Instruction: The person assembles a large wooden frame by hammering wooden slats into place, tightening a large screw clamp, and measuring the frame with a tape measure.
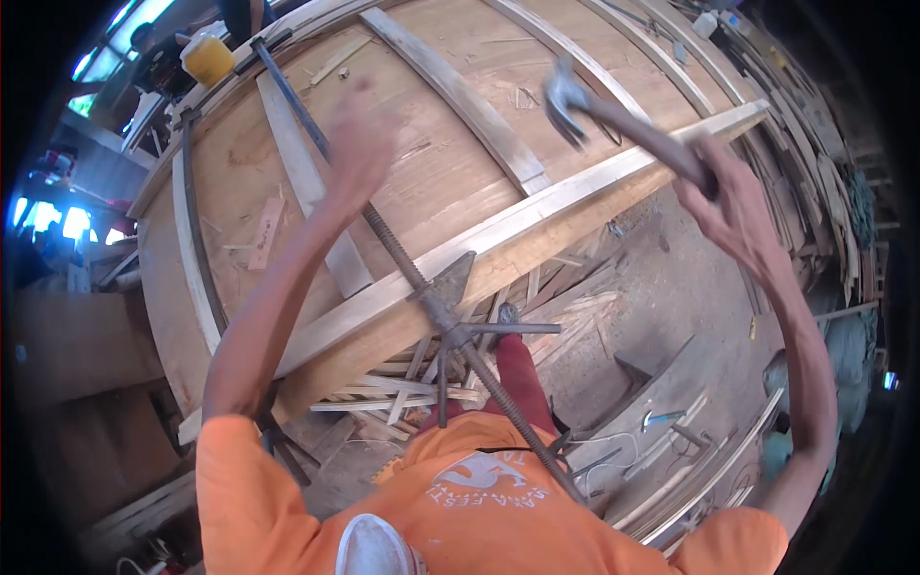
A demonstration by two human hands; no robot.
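Evidently, we have the hammer (637, 136) gripped in our right hand (733, 201), fingers wrapped near the handle's end, presumably because that leaves most of its length for a swing. Its head hangs over the wooden panel (431, 206), just beyond the pale near rail (575, 196), with the claw curving back toward us. Our left hand (362, 144) is above the panel, by the long clamp (393, 244); blur keeps us from telling whether it grasps anything or touches the bar.

That clamp runs across the panel from the far edge, and its threaded end passes over the near rail, probably so that its screw can squeeze the framing together. The crossed turning handle (517, 329) sits outside the rail, on our side, where we judge it has room to turn. Pale slats (460, 101) lie across the panel, likely as stiffeners, while a second clamp (192, 230) spans the left part, apparently sharing the pressure.
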